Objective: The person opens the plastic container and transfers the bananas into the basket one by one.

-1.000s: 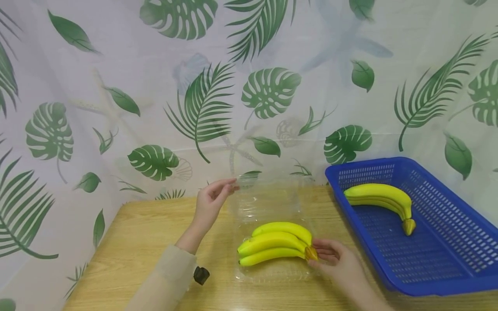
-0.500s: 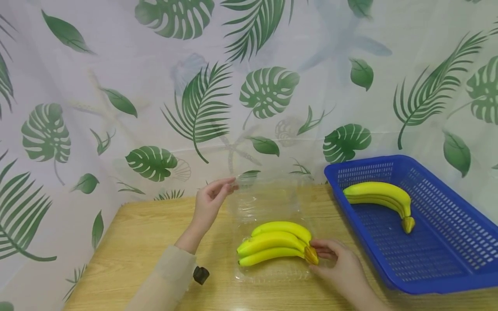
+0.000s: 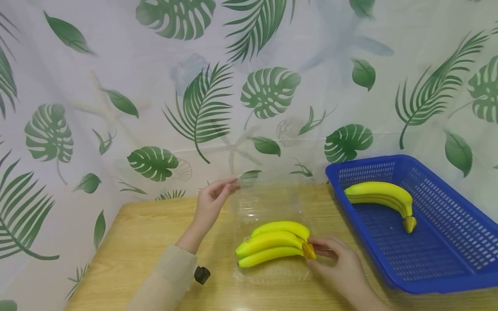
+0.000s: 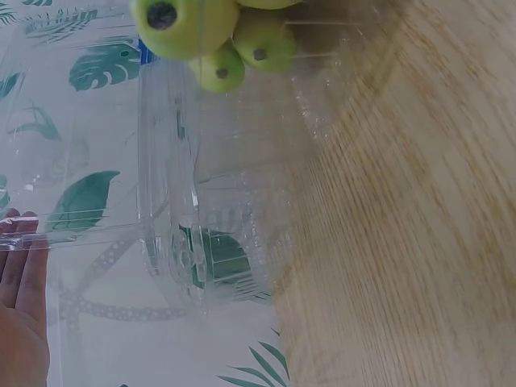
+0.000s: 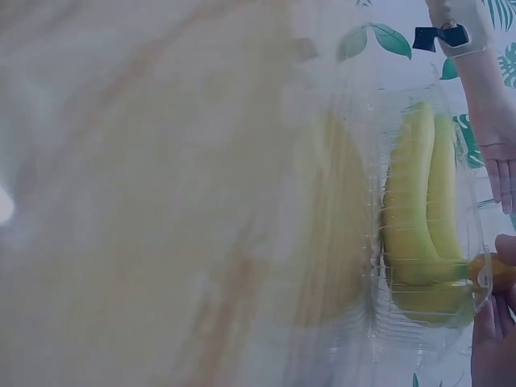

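Note:
A bunch of yellow bananas [image 3: 272, 244] lies in the base of a clear plastic clamshell box [image 3: 272, 274]. With thumb and fingers my right hand [image 3: 344, 263] pinches the brown stem end; the right wrist view also shows the stem [image 5: 486, 272] between them. The box's raised lid [image 3: 268, 201] stands up at the back. At its upper left edge is my left hand [image 3: 212, 201]. In the left wrist view this hand's straight fingers [image 4: 31, 278] touch the lid's edge, and the banana tips [image 4: 218, 68] show through the plastic.
To the right stands a blue perforated basket [image 3: 428, 255] holding another banana bunch [image 3: 379, 192]. Behind the wooden table [image 3: 140, 242] hangs a leaf-patterned cloth [image 3: 155, 86]. A small black object [image 3: 202, 274] sits beside the left sleeve.
The banana bunch has shifted slightly left within the box, and my right hand has moved with its stem. My left hand stays at the lid's edge.

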`<state>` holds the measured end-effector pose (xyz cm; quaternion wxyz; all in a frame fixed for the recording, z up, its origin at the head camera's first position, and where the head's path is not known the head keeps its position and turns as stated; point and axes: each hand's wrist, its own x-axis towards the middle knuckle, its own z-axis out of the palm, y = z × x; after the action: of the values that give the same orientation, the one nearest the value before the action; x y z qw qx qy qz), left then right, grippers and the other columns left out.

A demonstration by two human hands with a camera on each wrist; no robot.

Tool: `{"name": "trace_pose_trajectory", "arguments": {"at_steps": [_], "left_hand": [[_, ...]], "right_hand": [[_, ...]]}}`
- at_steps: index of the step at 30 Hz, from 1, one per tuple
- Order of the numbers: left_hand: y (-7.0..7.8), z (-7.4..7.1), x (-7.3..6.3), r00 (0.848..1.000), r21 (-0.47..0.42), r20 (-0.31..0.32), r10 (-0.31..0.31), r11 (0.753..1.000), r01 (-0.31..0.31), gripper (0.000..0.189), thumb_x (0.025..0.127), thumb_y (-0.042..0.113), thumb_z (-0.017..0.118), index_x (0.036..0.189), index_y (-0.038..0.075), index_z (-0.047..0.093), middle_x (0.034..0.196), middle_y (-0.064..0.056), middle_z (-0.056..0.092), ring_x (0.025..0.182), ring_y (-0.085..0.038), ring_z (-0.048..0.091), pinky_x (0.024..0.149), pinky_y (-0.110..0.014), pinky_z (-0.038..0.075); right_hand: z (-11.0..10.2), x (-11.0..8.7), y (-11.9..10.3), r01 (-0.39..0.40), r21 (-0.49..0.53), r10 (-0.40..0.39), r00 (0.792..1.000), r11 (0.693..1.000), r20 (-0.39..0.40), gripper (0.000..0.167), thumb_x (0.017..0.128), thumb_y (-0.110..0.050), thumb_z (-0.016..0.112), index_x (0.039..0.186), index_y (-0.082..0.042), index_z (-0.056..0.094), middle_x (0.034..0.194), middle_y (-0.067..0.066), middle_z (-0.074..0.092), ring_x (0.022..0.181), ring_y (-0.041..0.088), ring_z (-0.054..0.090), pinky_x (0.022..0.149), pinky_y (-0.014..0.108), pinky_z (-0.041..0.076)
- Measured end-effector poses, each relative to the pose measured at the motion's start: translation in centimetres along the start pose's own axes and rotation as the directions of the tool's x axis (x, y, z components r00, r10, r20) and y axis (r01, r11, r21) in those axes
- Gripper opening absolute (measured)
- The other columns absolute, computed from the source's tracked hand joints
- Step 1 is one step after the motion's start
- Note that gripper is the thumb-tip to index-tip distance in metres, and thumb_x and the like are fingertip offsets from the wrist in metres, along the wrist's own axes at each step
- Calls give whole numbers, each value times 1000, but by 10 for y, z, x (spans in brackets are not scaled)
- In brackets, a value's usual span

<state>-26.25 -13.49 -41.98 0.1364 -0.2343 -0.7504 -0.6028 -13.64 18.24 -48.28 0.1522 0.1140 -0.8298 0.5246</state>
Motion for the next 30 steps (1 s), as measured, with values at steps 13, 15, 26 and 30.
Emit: {"name": "trace_pose_trajectory", "arguments": {"at_steps": [13, 15, 26, 30], "left_hand": [[2, 2, 0, 1000, 3, -1, -3, 1000, 3, 29, 110, 6, 54, 131, -8, 67, 128, -30, 72, 115, -22, 77, 106, -31, 61], [2, 2, 0, 1000, 4, 0, -4, 1000, 4, 29, 110, 6, 54, 131, -8, 67, 128, -30, 72, 115, -21, 77, 106, -31, 61], [1, 2, 1, 1000, 1, 5, 3, 1000, -3, 29, 110, 5, 54, 131, -11, 66, 127, -31, 72, 113, -16, 77, 105, -26, 60], [1, 2, 1, 1000, -6, 0, 4, 1000, -4, 28, 110, 5, 54, 131, -10, 67, 127, -32, 72, 109, -3, 75, 104, -26, 60]], "right_hand": [[-4, 3, -5, 2, 88, -11, 995, 996, 99, 54, 71, 20, 87, 122, 7, 72, 120, 20, 70, 105, -14, 61, 91, 18, 63], [-4, 3, -5, 7, 79, -16, 994, 997, 110, 54, 71, 21, 86, 122, 7, 72, 121, 20, 70, 105, -13, 61, 91, 17, 63], [-8, 8, 0, 251, -93, -234, 958, 964, 164, 53, 72, 10, 92, 120, -7, 77, 118, 7, 71, 106, -4, 66, 88, 24, 66], [-9, 10, -2, 338, -189, -311, 937, 922, 159, 52, 72, 2, 95, 120, -13, 78, 115, 0, 72, 101, 3, 72, 85, 26, 67]]}}
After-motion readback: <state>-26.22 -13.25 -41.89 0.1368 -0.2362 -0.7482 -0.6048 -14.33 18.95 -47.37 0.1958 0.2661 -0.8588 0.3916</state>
